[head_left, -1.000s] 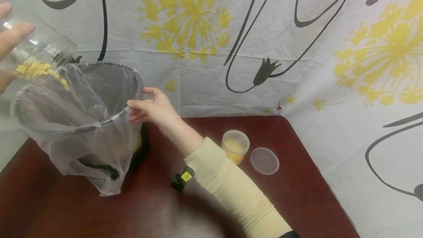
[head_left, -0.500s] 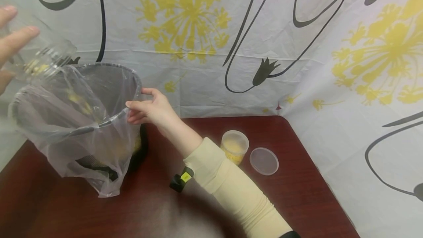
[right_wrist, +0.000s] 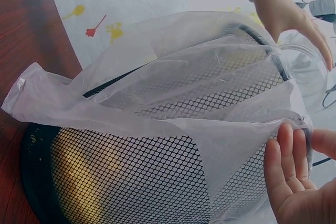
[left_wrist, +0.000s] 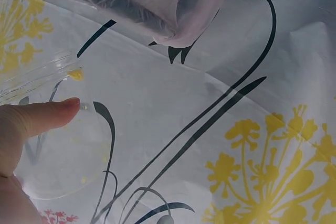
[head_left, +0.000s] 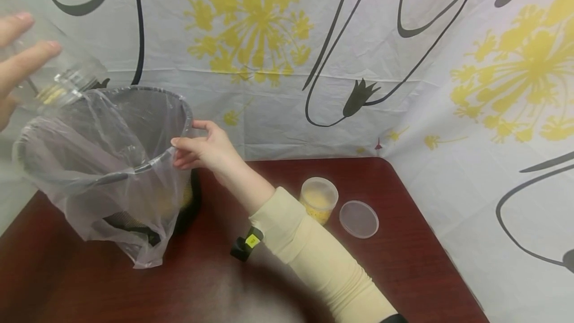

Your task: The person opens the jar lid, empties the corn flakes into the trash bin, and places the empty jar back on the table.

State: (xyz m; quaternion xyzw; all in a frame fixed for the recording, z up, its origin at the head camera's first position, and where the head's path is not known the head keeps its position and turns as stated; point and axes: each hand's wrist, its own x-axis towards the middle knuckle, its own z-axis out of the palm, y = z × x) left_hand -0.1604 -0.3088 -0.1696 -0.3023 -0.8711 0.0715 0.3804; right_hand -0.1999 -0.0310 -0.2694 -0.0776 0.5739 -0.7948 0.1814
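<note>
A clear jar (head_left: pixel 71 71) is tipped mouth-down over the left rim of a black mesh wastebasket (right_wrist: pixel 131 177), gripped by my left hand (head_left: pixel 22 61). A few yellow bits (head_left: pixel 51 94) sit inside near the jar's neck; the left wrist view shows a yellow bit (left_wrist: pixel 76 74) against the clear wall. Over the wastebasket's rim is folded a thin translucent bin liner (head_left: pixel 148 203), its corner hanging down the front. My right hand (head_left: pixel 204 148) pinches the rim and liner on the right side, thumb on top and fingers outside. Yellow stuff shows through the mesh low in the wastebasket.
A small clear tub (head_left: pixel 319 198) with yellow contents stands open on the dark red table (head_left: pixel 211 283), behind my right forearm. Its round lid (head_left: pixel 358 219) lies flat beside it. A patterned white sheet (head_left: pixel 278 108) hangs behind and to the right of the table.
Yellow bits fell from the jar into the lined wastebasket, leaving only a few near the neck. My left hand tipped the jar slightly further. The right hand stayed on the rim.
</note>
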